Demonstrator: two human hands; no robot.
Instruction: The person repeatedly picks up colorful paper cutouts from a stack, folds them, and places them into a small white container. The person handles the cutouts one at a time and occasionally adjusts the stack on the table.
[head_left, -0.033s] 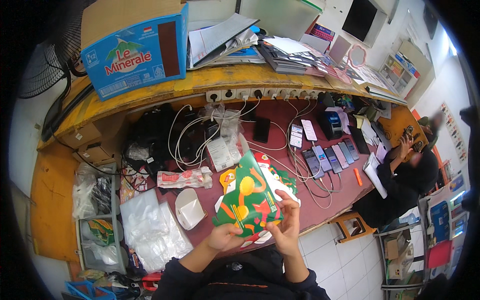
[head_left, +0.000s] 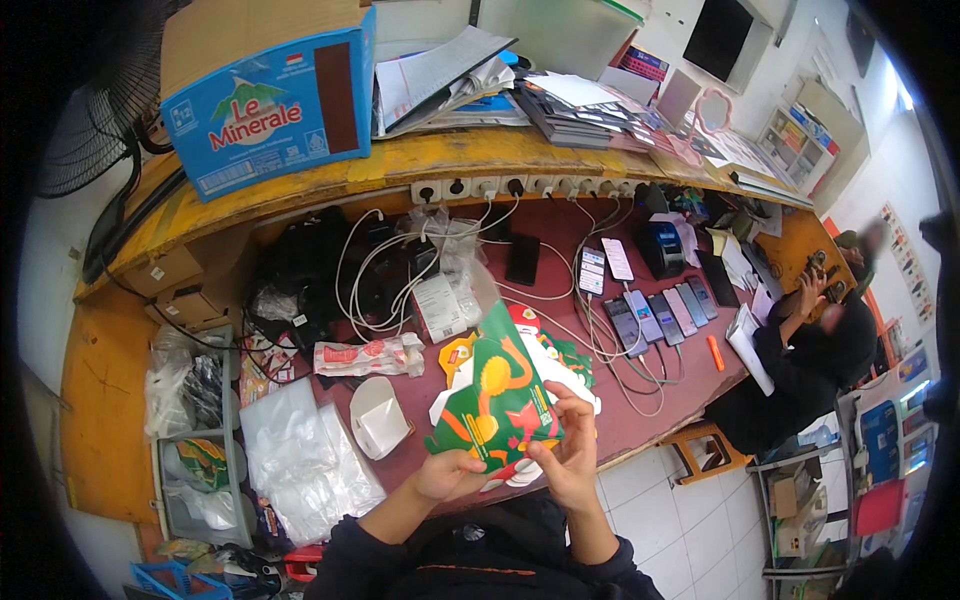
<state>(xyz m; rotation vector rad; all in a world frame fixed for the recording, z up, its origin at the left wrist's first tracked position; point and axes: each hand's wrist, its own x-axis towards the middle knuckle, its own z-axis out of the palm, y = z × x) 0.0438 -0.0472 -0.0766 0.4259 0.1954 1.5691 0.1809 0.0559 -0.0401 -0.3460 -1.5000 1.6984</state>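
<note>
Grasping green card (head_left: 495,385) with left hand (head_left: 450,475) and right hand (head_left: 568,448); best pressed lightly, clear of white box (head_left: 380,430) beyond left hand.

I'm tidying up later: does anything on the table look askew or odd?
The white cables look untidy: they sprawl in loose, overlapping loops across the maroon table, beyond the green patterned card. No spill shows.
</note>
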